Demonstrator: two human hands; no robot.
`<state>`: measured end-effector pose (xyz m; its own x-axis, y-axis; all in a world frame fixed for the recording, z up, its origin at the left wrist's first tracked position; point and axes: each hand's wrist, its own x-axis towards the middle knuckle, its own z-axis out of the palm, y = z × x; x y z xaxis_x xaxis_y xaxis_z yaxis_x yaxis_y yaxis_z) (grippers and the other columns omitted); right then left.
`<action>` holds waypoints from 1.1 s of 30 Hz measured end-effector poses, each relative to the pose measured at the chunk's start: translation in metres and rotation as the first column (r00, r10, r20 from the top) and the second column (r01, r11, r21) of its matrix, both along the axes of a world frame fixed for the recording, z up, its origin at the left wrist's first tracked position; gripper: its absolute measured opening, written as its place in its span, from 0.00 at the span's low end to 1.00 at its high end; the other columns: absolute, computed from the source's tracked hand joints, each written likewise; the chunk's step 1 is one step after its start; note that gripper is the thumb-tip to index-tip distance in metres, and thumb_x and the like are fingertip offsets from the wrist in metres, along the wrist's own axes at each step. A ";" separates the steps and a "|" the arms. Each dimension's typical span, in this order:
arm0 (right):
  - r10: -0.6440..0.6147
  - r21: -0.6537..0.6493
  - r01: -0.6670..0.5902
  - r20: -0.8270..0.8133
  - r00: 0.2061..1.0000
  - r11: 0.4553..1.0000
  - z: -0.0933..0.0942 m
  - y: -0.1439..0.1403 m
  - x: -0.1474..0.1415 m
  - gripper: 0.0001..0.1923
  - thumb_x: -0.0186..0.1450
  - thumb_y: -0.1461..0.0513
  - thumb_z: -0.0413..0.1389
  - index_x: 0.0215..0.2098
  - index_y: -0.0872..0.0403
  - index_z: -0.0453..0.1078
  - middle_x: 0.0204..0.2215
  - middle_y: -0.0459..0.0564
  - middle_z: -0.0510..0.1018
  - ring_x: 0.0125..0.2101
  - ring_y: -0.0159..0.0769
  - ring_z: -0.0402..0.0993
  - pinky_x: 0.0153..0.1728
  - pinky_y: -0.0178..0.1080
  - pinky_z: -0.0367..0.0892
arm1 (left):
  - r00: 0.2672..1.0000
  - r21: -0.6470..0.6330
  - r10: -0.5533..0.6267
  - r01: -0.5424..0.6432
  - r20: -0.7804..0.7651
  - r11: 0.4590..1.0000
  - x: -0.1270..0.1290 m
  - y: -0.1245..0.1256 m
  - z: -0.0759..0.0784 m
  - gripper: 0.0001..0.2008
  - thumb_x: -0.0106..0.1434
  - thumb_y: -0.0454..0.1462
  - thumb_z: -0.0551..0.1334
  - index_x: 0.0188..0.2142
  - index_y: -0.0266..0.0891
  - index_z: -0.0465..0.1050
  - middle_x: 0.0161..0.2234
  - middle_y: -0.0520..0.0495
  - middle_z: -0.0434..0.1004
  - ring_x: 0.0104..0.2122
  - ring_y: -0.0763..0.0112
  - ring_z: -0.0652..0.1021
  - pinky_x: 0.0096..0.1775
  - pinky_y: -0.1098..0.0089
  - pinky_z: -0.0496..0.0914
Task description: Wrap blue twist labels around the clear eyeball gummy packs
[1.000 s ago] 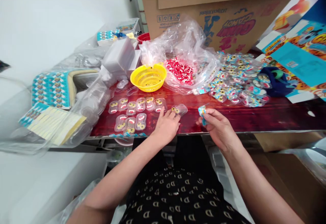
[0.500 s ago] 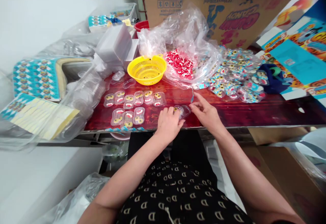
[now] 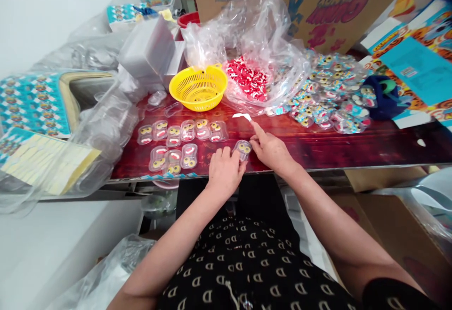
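My left hand [image 3: 226, 169] grips a small clear plastic case [image 3: 243, 149] on the red tabletop, its fingers on the case's left side. Yellow eye-shaped pieces show through the plastic. Over to the right, my right hand [image 3: 271, 150] has its index finger stretched forward, with a thin white sticker strip [image 3: 243, 116] at the fingertip. Its thumb and other fingers are bent in close to the case's right edge; whether they press on it, I cannot tell. Several similar cases [image 3: 173, 136] with yellow eyes and red-and-white mouth pieces lie in two rows to the left.
A yellow basket [image 3: 198, 91] stands behind the rows. Beside it, an open plastic bag [image 3: 268, 23] holds red-and-white pieces [image 3: 247, 77]. A heap of labelled cases [image 3: 328, 89] lies at right. Sticker sheets [image 3: 35, 103] and plastic trays fill the left; a carton [image 3: 325, 9] stands behind.
The right index finger has swung leftward with the strip, which now shows white and lies ahead of the case. The case between the hands has been turned, showing its two yellow eyes.
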<state>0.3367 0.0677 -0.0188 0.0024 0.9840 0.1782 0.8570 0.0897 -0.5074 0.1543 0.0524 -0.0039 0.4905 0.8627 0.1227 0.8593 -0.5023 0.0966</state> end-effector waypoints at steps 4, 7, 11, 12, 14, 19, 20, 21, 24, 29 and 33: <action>0.012 -0.019 -0.012 -0.002 1.000 1.000 -0.001 -0.001 -0.005 0.35 0.68 0.62 0.54 0.72 0.57 0.56 0.40 0.55 0.85 0.40 0.48 0.80 0.43 0.46 0.74 | 0.998 -0.026 -0.061 0.061 -0.007 0.998 0.001 -0.001 0.002 0.11 0.70 0.44 0.61 0.45 0.40 0.77 0.42 0.39 0.76 0.43 0.52 0.75 0.42 0.56 0.72; 0.002 -0.019 -0.002 -0.046 0.999 1.000 -0.001 -0.003 -0.006 0.37 0.66 0.63 0.56 0.72 0.53 0.56 0.41 0.52 0.84 0.40 0.46 0.80 0.44 0.46 0.74 | 0.996 -0.049 -0.090 0.090 0.000 0.995 0.005 -0.001 0.005 0.12 0.70 0.44 0.61 0.45 0.40 0.77 0.42 0.39 0.75 0.44 0.53 0.74 0.43 0.57 0.71; -0.014 -0.043 0.013 -0.028 0.999 0.999 0.000 -0.006 -0.008 0.37 0.65 0.64 0.56 0.72 0.55 0.57 0.42 0.54 0.84 0.42 0.47 0.78 0.45 0.47 0.73 | 0.993 -0.088 -0.119 0.118 -0.006 0.989 0.010 -0.005 0.008 0.13 0.71 0.44 0.61 0.46 0.38 0.77 0.43 0.38 0.75 0.44 0.53 0.74 0.44 0.57 0.71; -0.016 -0.049 0.016 -0.003 1.000 0.999 0.002 -0.007 -0.009 0.37 0.65 0.65 0.56 0.72 0.56 0.57 0.43 0.55 0.84 0.43 0.48 0.78 0.45 0.47 0.73 | 0.992 -0.095 -0.123 0.122 -0.006 0.988 0.012 -0.006 0.008 0.13 0.71 0.44 0.60 0.46 0.38 0.77 0.43 0.38 0.75 0.45 0.53 0.74 0.44 0.57 0.70; -0.029 -0.061 0.033 0.070 0.997 0.998 0.005 -0.010 -0.010 0.37 0.66 0.65 0.55 0.72 0.57 0.56 0.44 0.57 0.83 0.43 0.48 0.78 0.45 0.47 0.73 | 0.992 -0.112 -0.122 0.121 -0.007 0.986 0.013 -0.009 0.010 0.13 0.72 0.43 0.59 0.46 0.37 0.78 0.43 0.37 0.75 0.45 0.52 0.74 0.44 0.57 0.70; -0.075 -0.083 0.094 0.202 0.977 0.992 0.011 -0.018 -0.010 0.36 0.67 0.63 0.54 0.72 0.58 0.55 0.43 0.59 0.83 0.40 0.47 0.77 0.42 0.45 0.73 | 0.991 -0.152 -0.133 0.130 -0.011 0.980 0.015 -0.012 0.012 0.16 0.75 0.41 0.53 0.48 0.37 0.78 0.45 0.37 0.75 0.46 0.52 0.74 0.46 0.56 0.69; -0.073 -0.082 0.090 0.195 0.978 0.993 0.011 -0.019 -0.009 0.36 0.67 0.63 0.54 0.72 0.58 0.55 0.42 0.58 0.83 0.40 0.47 0.77 0.41 0.45 0.73 | 0.991 -0.156 -0.136 0.133 -0.007 0.979 0.015 -0.012 0.011 0.15 0.75 0.39 0.53 0.48 0.38 0.77 0.45 0.38 0.75 0.46 0.53 0.74 0.46 0.57 0.69; -0.068 -0.077 0.083 0.179 0.982 0.994 0.010 -0.021 -0.008 0.36 0.67 0.63 0.54 0.72 0.58 0.55 0.41 0.58 0.83 0.39 0.46 0.77 0.41 0.44 0.72 | 0.991 -0.158 -0.137 0.135 -0.001 0.978 0.015 -0.011 0.010 0.15 0.75 0.38 0.52 0.49 0.38 0.77 0.45 0.38 0.75 0.46 0.53 0.74 0.45 0.57 0.69; -0.055 -0.050 0.059 0.077 0.995 0.997 0.006 -0.023 -0.002 0.36 0.66 0.62 0.55 0.71 0.57 0.57 0.37 0.55 0.82 0.37 0.44 0.76 0.40 0.44 0.72 | 0.989 -0.165 -0.144 0.146 0.026 0.975 0.014 -0.010 0.007 0.14 0.74 0.36 0.52 0.50 0.38 0.76 0.46 0.38 0.75 0.46 0.54 0.73 0.46 0.58 0.69; -0.064 0.003 0.067 -0.275 0.959 0.998 -0.004 -0.024 0.005 0.37 0.61 0.64 0.58 0.69 0.54 0.61 0.33 0.48 0.78 0.31 0.37 0.74 0.40 0.44 0.74 | 0.984 -0.184 -0.075 0.105 0.160 0.977 0.012 -0.006 -0.001 0.19 0.72 0.38 0.57 0.59 0.31 0.69 0.50 0.34 0.75 0.49 0.51 0.73 0.51 0.54 0.69; 0.018 0.081 0.040 -0.612 0.791 0.996 -0.009 -0.025 0.007 0.38 0.62 0.61 0.59 0.70 0.47 0.58 0.35 0.45 0.76 0.29 0.33 0.72 0.38 0.43 0.76 | 0.894 -0.347 0.070 0.099 0.442 0.933 0.008 0.002 -0.003 0.24 0.68 0.39 0.62 0.61 0.33 0.68 0.52 0.34 0.77 0.51 0.50 0.74 0.55 0.50 0.67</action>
